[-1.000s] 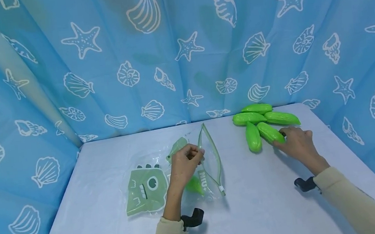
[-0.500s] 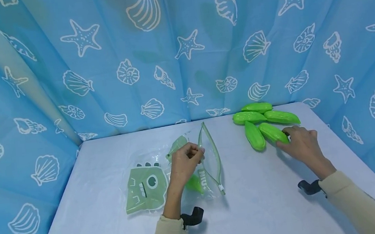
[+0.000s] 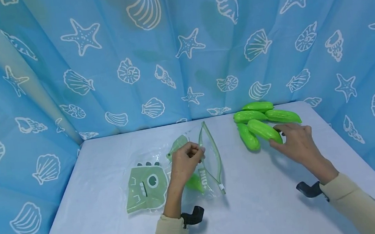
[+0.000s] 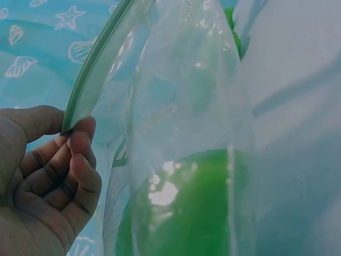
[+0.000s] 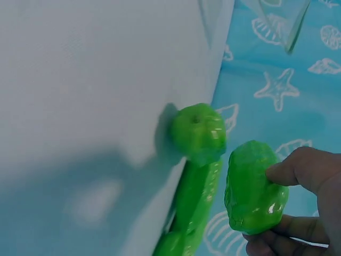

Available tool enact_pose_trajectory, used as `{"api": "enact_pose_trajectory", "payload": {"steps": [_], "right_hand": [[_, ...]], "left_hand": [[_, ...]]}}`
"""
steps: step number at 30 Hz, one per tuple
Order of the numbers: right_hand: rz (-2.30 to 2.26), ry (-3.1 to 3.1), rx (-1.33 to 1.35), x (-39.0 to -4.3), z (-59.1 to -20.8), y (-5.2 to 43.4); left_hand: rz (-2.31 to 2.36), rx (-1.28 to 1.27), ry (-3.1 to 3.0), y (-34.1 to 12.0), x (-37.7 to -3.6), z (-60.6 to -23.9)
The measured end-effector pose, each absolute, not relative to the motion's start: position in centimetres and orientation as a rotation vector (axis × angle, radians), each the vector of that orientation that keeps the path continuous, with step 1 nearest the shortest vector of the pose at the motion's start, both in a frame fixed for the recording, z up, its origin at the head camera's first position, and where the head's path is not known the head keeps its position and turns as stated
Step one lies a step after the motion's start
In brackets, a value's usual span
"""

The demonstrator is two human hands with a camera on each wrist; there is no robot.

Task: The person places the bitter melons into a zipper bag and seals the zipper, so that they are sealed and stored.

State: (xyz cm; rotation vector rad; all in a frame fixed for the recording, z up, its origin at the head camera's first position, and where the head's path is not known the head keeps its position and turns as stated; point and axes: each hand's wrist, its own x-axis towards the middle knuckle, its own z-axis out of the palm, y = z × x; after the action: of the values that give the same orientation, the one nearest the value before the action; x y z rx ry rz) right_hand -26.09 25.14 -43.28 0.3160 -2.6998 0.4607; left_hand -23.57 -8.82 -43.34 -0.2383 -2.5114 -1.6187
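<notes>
The left hand pinches the green zip edge of a clear bag, fingers curled tight on the rim so the mouth stands open above the counter. In the left wrist view, thumb and fingers clamp that rim, and one green cucumber already lies inside, seen through the plastic. From the head view it shows as a green patch low in the bag, just under the wrist.

The right hand has its grip closed around another cucumber, lifted clear of the counter and tilted, just beside the pile. The right wrist view shows thumb and fingers wrapped round its end, with a second piece lying on the counter close by.

Four more toy cucumbers sit bunched at the far right of the counter, touching one another, well apart from the bag.

A flat green dinosaur pouch lies left of the bag, its edge under the clear plastic. Blue curtains printed with shells and starfish hang round three sides.
</notes>
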Motion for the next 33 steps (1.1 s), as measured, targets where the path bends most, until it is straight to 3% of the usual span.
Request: {"api": "enact_pose_trajectory", "payload": {"steps": [33], "right_hand": [[0.52, -2.668, 0.795, -24.4, -41.6, 17.4]], "left_hand": [[-1.647, -0.293, -2.482, -9.0, -23.8, -43.6]]}}
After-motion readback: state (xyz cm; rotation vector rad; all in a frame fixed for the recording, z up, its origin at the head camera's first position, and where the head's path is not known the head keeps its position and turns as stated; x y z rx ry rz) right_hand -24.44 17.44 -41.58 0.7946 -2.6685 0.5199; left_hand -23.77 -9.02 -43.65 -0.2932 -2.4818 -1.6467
